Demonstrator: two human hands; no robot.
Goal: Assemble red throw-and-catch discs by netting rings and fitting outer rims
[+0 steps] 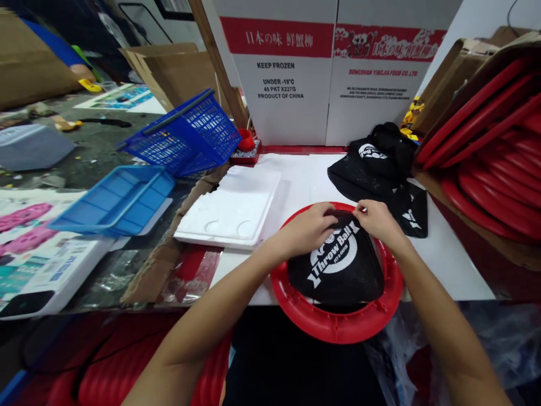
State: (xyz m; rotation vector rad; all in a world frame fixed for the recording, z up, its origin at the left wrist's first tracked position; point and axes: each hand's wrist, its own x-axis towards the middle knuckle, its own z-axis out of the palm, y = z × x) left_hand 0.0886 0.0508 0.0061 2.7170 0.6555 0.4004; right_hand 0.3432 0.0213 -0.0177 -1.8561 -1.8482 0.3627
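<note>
A red plastic ring (pixel 338 330) lies on the white tabletop, its near part jutting past the front edge. Black mesh fabric (pixel 359 276) printed "Throw Ball" in white covers the ring's opening. My left hand (pixel 310 228) rests over the far left part of the ring, its fingers curled down onto the mesh. Beside it, my right hand (pixel 378 223) pinches the mesh's far edge near the ring's rim between thumb and fingertips. More black mesh pieces (pixel 359 169) with white print lie heaped just beyond my right hand.
Many red rings (pixel 499 186) are stacked in a cardboard box on the right. White foam (pixel 232 208) lies to the left, near a light-blue tray (pixel 114 203) and a tilted blue basket (pixel 190 135). A large white carton (pixel 296 107) stands at the back.
</note>
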